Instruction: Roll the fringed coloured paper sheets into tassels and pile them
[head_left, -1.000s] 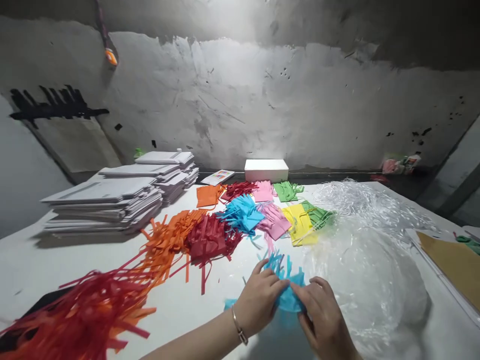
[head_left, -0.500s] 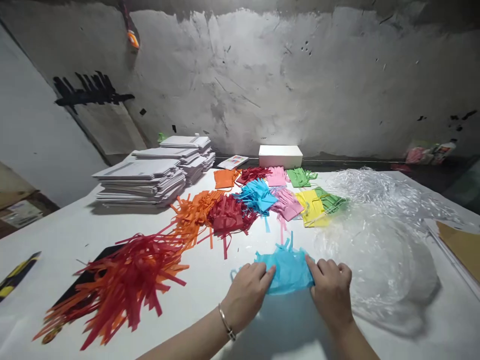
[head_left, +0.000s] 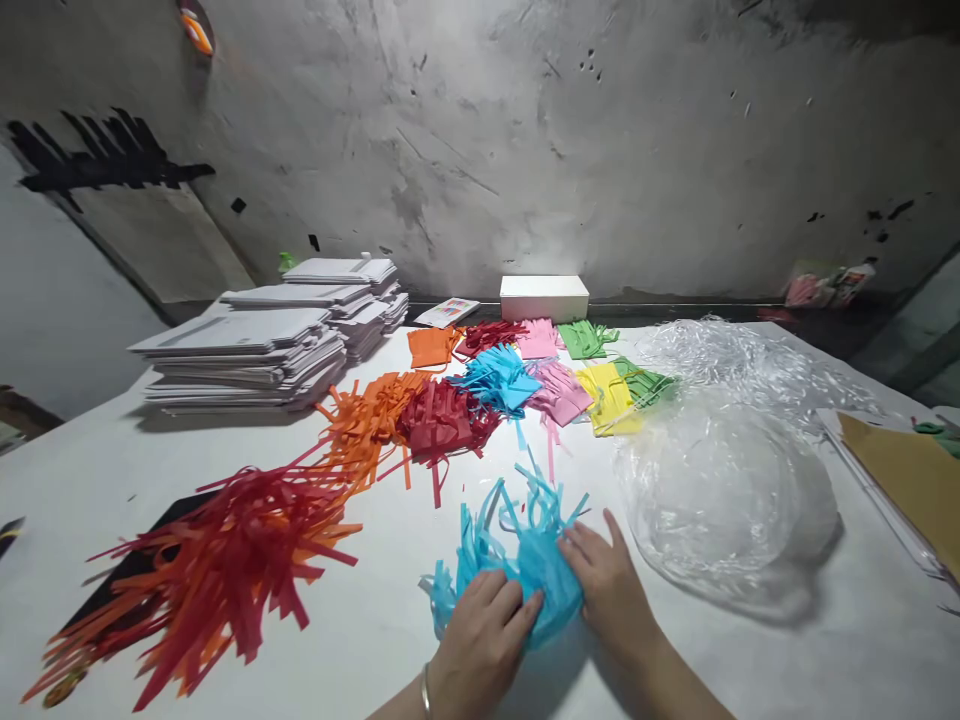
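A blue tissue-paper fringe (head_left: pixel 551 585), with loose cut strips fanning out at its far and left sides, is bunched up low in front of me. My left hand (head_left: pixel 484 635) grips its near edge, thumb and fingers closed on the paper. At its right end my right hand (head_left: pixel 607 590) holds the paper with bent fingers, one finger sticking up away from it. The underside of the fringe and what lies beneath my fingers are hidden.
Red and orange fringe strips (head_left: pixel 247 560) lie over a black board at left. Stacked white sheets (head_left: pixel 240 350) stand behind. Folded fringes, including a yellow one (head_left: pixel 611 400), lie mid-table before a white box (head_left: pixel 544 298). A clear plastic bag (head_left: pixel 727 510) sits at right by brown card (head_left: pixel 907 480).
The blue fringe went from stretched flat to bunched, its strips spread out to the left. My hands came closer together and lower. The view shifted slightly.
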